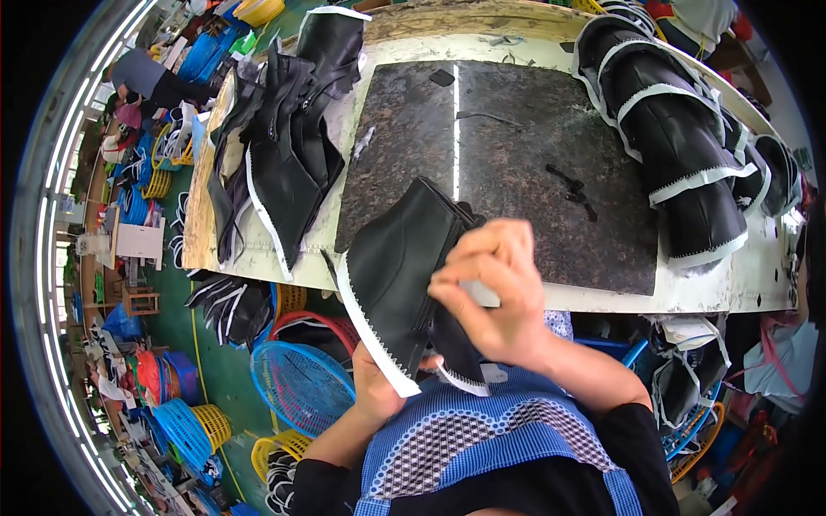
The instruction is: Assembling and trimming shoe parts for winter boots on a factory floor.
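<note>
A black leather boot upper (pixel 396 258) with a white zigzag-cut lower edge is held up in front of my apron, tilted over the table's near edge. My left hand (pixel 377 383) is closed on its lower end, with most of the fingers hidden behind the leather. At the upper's right side, my right hand (pixel 499 292) is closed, thumb and forefinger pinched at the zip edge. Whether a zip pull sits between those fingertips cannot be made out.
A dark mottled board (pixel 533 198) lies on the white table, bearing black scraps (pixel 575 189). More boot uppers are piled at left (pixel 288 155) and in an overlapping row at right (pixel 675 146). Below the table's left side stand a blue basket (pixel 301 387) and a yellow basket (pixel 280 449).
</note>
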`<act>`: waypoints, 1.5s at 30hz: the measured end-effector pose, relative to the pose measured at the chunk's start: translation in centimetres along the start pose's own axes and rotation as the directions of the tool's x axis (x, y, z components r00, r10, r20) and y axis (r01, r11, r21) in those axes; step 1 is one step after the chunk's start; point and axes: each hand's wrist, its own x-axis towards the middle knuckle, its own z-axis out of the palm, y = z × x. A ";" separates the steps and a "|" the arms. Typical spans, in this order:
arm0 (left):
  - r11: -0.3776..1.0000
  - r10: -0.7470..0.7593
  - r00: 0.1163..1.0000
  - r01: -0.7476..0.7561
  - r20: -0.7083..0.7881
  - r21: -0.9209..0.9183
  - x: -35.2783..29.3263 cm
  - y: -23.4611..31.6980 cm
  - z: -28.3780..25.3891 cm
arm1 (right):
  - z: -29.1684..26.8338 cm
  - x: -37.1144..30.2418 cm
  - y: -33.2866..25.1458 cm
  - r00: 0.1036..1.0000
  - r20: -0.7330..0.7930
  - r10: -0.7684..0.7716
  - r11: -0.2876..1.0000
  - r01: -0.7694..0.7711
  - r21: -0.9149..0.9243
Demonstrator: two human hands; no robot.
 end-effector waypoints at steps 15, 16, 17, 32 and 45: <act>0.726 0.136 0.888 -0.391 0.439 0.566 4.3 0.8 0.4 | 0.4 -3.0 -0.7 0.849 0.156 0.505 0.647 -0.492 0.583; 0.778 0.118 0.914 -0.327 0.388 0.536 4.1 0.9 0.7 | 0.3 -3.1 -0.7 0.844 0.178 0.506 0.639 -0.505 0.580; 0.825 0.095 0.937 -0.263 0.335 0.500 3.8 0.9 0.8 | 0.1 -3.2 -0.7 0.839 0.199 0.507 0.631 -0.518 0.578; 0.867 -0.122 0.957 -0.027 0.264 0.498 3.9 2.9 0.2 | -0.8 -2.5 -1.2 0.841 0.269 0.469 0.705 -0.540 0.460; 0.253 -0.321 0.913 -0.173 0.251 0.952 3.4 10.4 3.2 | -0.4 -0.4 -2.1 0.706 0.613 0.356 0.513 -0.695 0.503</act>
